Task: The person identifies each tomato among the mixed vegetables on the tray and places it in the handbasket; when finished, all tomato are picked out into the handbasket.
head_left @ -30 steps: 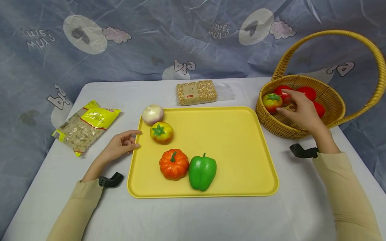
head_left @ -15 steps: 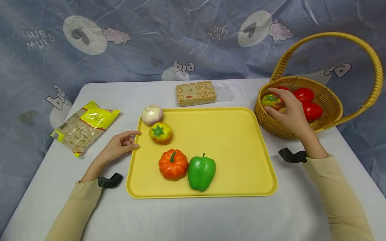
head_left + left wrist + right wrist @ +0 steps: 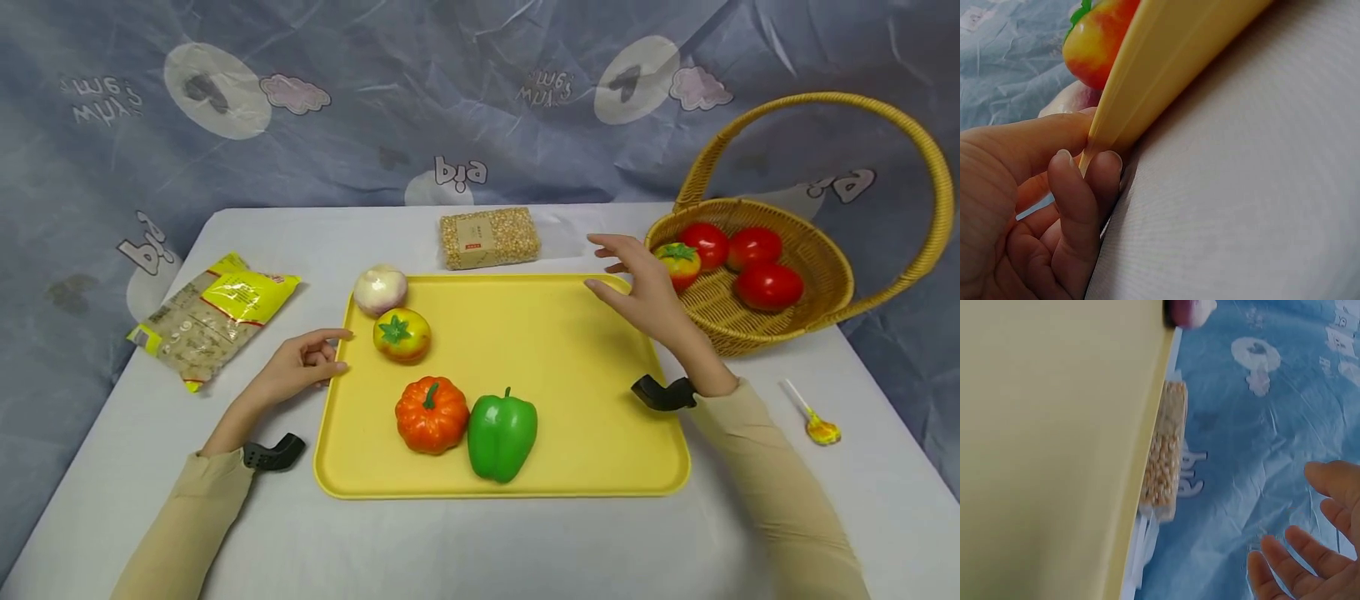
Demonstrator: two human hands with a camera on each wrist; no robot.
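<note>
My left hand (image 3: 296,364) holds the left rim of a yellow tray (image 3: 600,400); in the left wrist view its fingertips lie on both sides of the edge. On the tray are an orange pumpkin (image 3: 432,415), a green bell pepper (image 3: 502,437), a yellow-red fruit with a green leafy top (image 3: 402,335) and a purple-white onion (image 3: 380,290) at the back left corner. My right hand (image 3: 643,287) hangs above the back right corner, fingers spread and holding nothing. Beside it, a wicker basket (image 3: 757,337) contains red tomatoes (image 3: 768,286) and a red-yellow fruit with green leaves (image 3: 678,264).
A bag of corn kernels (image 3: 491,237) lies behind the tray. To the left is a yellow-and-clear food bag (image 3: 217,317). A lollipop (image 3: 822,430) rests on the white tabletop (image 3: 480,550) at the right. The basket's tall handle (image 3: 832,98) arches above its rim.
My right hand has left the basket without the fruit and moved left over the tray corner. The lollipop, hidden by my arm before, now shows. My left hand stays at the rim.
</note>
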